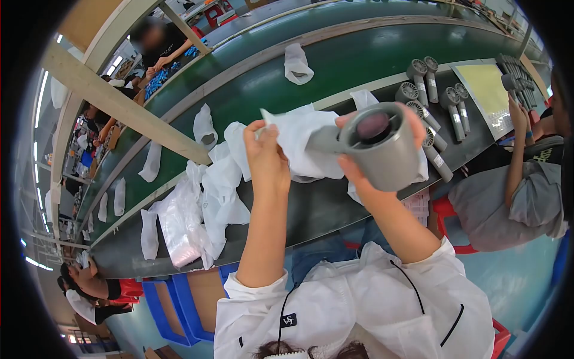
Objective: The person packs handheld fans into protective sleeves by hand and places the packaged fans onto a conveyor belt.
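My right hand (366, 186) is wrapped round the head of a grey handheld fan (387, 158), its round opening facing up. The fan's handle points left, and its end is hidden in a thin white bag (296, 143). My left hand (267, 155) pinches the bag's edge between thumb and fingers, to the left of the handle. Under and beside my hands, more white bags (221, 185) lie loosely heaped on the dark bench.
Several grey fans (451, 107) lie at the right beside a yellow sheet (483, 90). A person in grey (508, 191) sits at the right. Bagged items (297, 64) rest on the green conveyor (359, 60). Blue crates (179, 305) stand below the bench at the left.
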A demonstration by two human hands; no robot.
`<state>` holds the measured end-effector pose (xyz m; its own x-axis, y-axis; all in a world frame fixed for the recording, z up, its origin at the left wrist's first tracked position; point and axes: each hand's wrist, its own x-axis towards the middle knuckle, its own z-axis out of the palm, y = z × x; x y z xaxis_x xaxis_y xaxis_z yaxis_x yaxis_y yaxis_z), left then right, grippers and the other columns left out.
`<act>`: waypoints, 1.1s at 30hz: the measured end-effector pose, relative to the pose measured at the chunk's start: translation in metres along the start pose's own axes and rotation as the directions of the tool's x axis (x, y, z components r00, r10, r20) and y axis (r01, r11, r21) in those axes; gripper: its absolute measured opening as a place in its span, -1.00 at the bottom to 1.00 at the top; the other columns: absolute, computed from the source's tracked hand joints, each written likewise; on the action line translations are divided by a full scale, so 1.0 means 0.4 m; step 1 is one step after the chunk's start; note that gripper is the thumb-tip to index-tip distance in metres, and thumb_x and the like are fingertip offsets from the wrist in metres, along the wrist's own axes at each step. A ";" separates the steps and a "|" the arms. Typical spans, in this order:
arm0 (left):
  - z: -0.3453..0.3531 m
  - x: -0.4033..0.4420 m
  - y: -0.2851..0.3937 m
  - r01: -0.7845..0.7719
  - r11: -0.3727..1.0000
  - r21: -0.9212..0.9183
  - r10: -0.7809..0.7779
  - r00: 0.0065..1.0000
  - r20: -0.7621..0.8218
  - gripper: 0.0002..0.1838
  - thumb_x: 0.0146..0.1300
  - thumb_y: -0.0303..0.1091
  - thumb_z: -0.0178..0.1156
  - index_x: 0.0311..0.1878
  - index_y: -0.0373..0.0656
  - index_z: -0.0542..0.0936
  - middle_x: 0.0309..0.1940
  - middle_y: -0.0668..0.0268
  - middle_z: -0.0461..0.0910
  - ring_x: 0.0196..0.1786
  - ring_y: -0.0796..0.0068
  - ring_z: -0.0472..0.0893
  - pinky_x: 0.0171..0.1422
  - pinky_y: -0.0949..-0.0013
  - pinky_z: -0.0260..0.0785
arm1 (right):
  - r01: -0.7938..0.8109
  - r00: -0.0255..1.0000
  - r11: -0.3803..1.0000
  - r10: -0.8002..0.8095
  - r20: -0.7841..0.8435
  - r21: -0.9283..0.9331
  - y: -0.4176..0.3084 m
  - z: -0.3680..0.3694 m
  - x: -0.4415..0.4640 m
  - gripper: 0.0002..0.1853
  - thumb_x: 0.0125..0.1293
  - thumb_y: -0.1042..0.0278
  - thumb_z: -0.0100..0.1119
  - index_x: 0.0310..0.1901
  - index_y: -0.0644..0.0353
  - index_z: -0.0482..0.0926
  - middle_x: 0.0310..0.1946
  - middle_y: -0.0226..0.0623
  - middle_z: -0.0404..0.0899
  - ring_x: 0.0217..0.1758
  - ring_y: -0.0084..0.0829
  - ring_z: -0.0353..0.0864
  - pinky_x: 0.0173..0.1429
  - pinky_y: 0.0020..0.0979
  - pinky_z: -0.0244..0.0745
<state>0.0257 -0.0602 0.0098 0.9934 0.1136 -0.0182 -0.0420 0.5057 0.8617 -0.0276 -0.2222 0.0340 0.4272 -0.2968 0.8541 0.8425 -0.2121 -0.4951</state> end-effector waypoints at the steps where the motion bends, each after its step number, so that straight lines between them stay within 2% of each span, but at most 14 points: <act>1: 0.011 -0.014 0.005 0.000 1.000 -0.001 0.000 1.000 0.002 -0.78 0.45 -0.36 0.09 0.08 -0.08 0.33 -0.13 0.31 0.54 -0.05 0.53 0.51 -0.05 0.42 0.44 | 0.002 1.000 1.000 -0.002 0.000 -0.001 0.016 0.004 -0.007 -0.16 0.09 0.14 0.54 0.24 0.23 0.15 -0.05 -0.15 0.58 0.02 -0.34 0.55 0.12 -0.34 0.38; 3: 0.036 -0.059 0.021 0.121 0.979 0.162 -0.144 0.980 0.135 -0.71 0.52 -0.18 0.01 0.18 -0.07 0.37 -0.05 0.31 0.54 -0.05 0.50 0.56 -0.12 0.38 0.50 | 0.088 0.994 0.975 -0.073 0.081 -0.204 0.045 0.010 -0.026 -0.12 0.03 0.30 0.57 0.23 0.21 0.08 -0.01 -0.10 0.59 0.01 -0.31 0.60 0.16 -0.31 0.39; 5: 0.055 -0.100 0.029 0.083 0.990 0.117 -0.105 0.974 0.198 -0.64 0.53 -0.11 -0.03 0.24 -0.07 0.37 0.01 0.31 0.53 -0.07 0.51 0.56 -0.16 0.39 0.51 | 0.039 0.997 0.985 -0.028 0.065 -0.170 0.063 0.020 -0.052 -0.18 0.03 0.40 0.56 0.18 0.19 0.12 0.01 -0.02 0.58 0.00 -0.26 0.65 0.14 -0.31 0.45; 7: 0.041 -0.127 0.025 0.048 0.996 0.071 -0.064 0.965 0.255 -0.57 0.55 -0.03 -0.08 0.31 -0.06 0.37 0.06 0.31 0.52 -0.09 0.52 0.57 -0.20 0.39 0.51 | 0.077 0.985 0.997 -0.077 0.153 0.003 0.084 0.031 -0.061 -0.22 0.06 0.49 0.52 0.18 0.18 0.13 0.04 0.07 0.56 0.00 -0.23 0.67 0.11 -0.31 0.52; 9: 0.018 -0.140 0.023 -0.159 0.920 0.359 0.029 0.939 0.343 -0.54 0.55 -0.01 -0.10 0.29 -0.11 0.43 -0.02 0.31 0.57 -0.21 0.58 0.59 -0.24 0.43 0.49 | 0.074 0.965 0.989 -0.103 0.240 0.124 0.092 0.026 -0.061 -0.24 0.07 0.53 0.49 0.20 0.15 0.13 0.04 0.10 0.56 0.03 -0.17 0.66 0.05 -0.28 0.58; 10: 0.007 -0.139 0.041 -0.157 0.920 0.359 0.028 0.940 0.340 -0.54 0.55 -0.01 -0.10 0.29 -0.11 0.43 -0.02 0.31 0.57 -0.21 0.58 0.59 -0.24 0.43 0.49 | 0.109 0.956 0.987 -0.138 0.259 0.121 0.099 0.028 -0.071 -0.24 0.07 0.50 0.50 0.19 0.15 0.15 0.03 0.11 0.56 0.03 -0.14 0.66 0.05 -0.24 0.59; 12: -0.011 -0.140 0.101 0.001 0.817 0.577 -0.220 0.925 0.310 -0.63 0.53 -0.11 -0.01 0.15 -0.19 0.53 -0.20 0.33 0.61 -0.32 0.64 0.58 -0.24 0.50 0.45 | 0.188 0.925 0.972 -0.223 0.309 0.141 0.108 0.027 -0.071 -0.25 0.05 0.46 0.53 0.17 0.14 0.19 -0.01 0.13 0.59 0.05 -0.02 0.66 0.04 -0.18 0.61; 15: -0.009 -0.139 0.128 -0.035 0.801 0.598 -0.195 0.929 0.315 -0.77 0.49 -0.27 0.09 0.02 -0.22 0.57 -0.33 0.35 0.61 -0.46 0.68 0.52 -0.27 0.55 0.41 | 0.160 0.901 0.980 -0.193 0.388 0.116 0.113 0.020 -0.079 -0.27 0.05 0.40 0.53 0.16 0.09 0.22 -0.01 0.06 0.63 0.09 0.00 0.65 0.19 -0.03 0.51; 18: -0.030 -0.120 0.114 -0.182 0.793 0.581 -0.059 0.927 0.371 -0.85 0.43 -0.40 0.16 -0.02 -0.22 0.56 -0.32 0.38 0.58 -0.39 0.69 0.50 -0.24 0.56 0.36 | 0.236 0.822 0.972 -0.198 0.533 -0.003 0.088 0.014 -0.067 -0.33 0.07 0.35 0.50 0.14 0.04 0.26 0.01 -0.04 0.65 0.14 -0.01 0.63 0.37 0.09 0.29; 21: -0.043 -0.122 0.108 -0.341 0.769 0.541 0.101 0.900 0.423 -0.87 0.44 -0.37 0.15 -0.11 -0.22 0.55 -0.32 0.42 0.54 -0.28 0.69 0.49 -0.17 0.56 0.33 | 0.232 0.806 0.973 -0.182 0.563 -0.018 0.092 0.012 -0.062 -0.41 0.08 0.33 0.48 0.10 0.02 0.34 0.02 -0.16 0.68 0.17 -0.02 0.61 0.43 0.15 0.13; 22: -0.045 -0.126 0.111 -0.339 0.770 0.541 0.100 0.901 0.423 -0.87 0.44 -0.37 0.15 -0.11 -0.22 0.55 -0.32 0.42 0.54 -0.28 0.69 0.49 -0.17 0.56 0.33 | 0.231 0.806 0.973 -0.180 0.563 -0.020 0.092 0.009 -0.056 -0.41 0.08 0.33 0.48 0.10 0.02 0.34 0.02 -0.16 0.68 0.17 -0.02 0.61 0.43 0.15 0.13; 24: -0.049 -0.137 0.119 -0.155 0.947 0.280 0.038 0.923 0.382 -0.86 0.45 -0.32 0.14 -0.18 -0.20 0.51 -0.31 0.45 0.49 -0.20 0.69 0.45 -0.10 0.57 0.28 | 0.169 0.801 0.978 -0.063 0.595 -0.124 0.087 0.003 -0.042 -0.44 0.05 0.36 0.47 0.07 0.05 0.39 0.02 -0.16 0.66 0.18 -0.03 0.60 0.33 0.03 0.30; 31: -0.035 -0.170 0.091 -0.207 0.948 0.242 0.139 0.952 0.271 -0.87 0.45 -0.33 0.11 -0.19 -0.16 0.47 -0.32 0.47 0.45 -0.19 0.69 0.39 -0.03 0.55 0.23 | 0.147 0.811 0.967 0.002 0.585 -0.207 0.081 0.015 -0.057 -0.44 -0.03 0.43 0.46 0.04 0.09 0.45 0.00 -0.24 0.60 0.04 -0.09 0.58 0.08 -0.24 0.49; 33: -0.040 -0.176 0.085 -0.116 0.979 0.165 0.075 0.969 0.237 -0.85 0.39 -0.35 0.19 -0.18 -0.16 0.44 -0.27 0.46 0.42 -0.15 0.66 0.37 0.02 0.51 0.25 | 0.165 0.848 0.962 -0.025 0.530 -0.218 0.077 0.022 -0.057 -0.46 -0.07 0.51 0.45 0.01 0.10 0.48 -0.04 -0.25 0.58 -0.02 -0.10 0.55 0.03 -0.24 0.49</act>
<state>-0.0475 -0.0373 0.0321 0.9844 -0.0552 0.1672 -0.1389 0.3406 0.9299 -0.0085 -0.2137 0.0006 0.5147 0.2471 0.8210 0.8094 -0.4559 -0.3701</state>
